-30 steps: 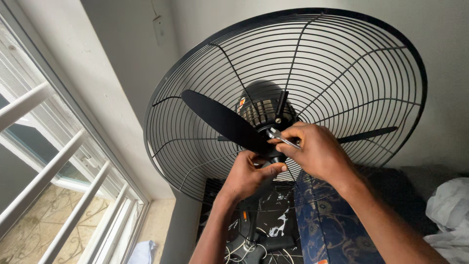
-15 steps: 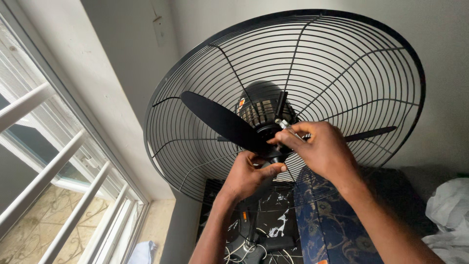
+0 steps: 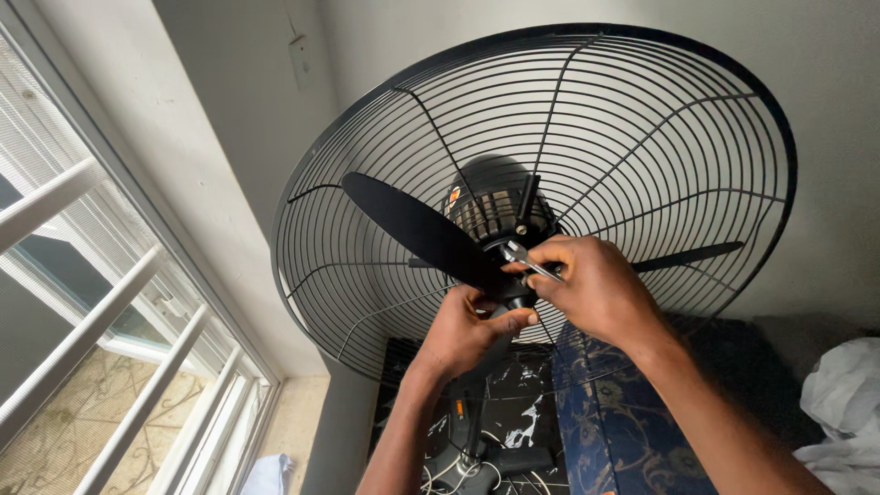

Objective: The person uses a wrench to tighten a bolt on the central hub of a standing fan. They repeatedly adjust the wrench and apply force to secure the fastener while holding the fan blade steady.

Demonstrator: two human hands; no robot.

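Right hand shifted slightly, apparently pinching wrench, fan hub between hands

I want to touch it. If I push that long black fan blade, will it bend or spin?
The fan blade would probably turn, since it sits on a central hub. It looks thin and flat, so its tip may flex slightly. The left hand steadies the hub.

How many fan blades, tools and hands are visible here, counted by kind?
Fan blades: 2 visible
Metal tool, held in the right hand: 1
Hands, right plus left hand: 2
Total: 5
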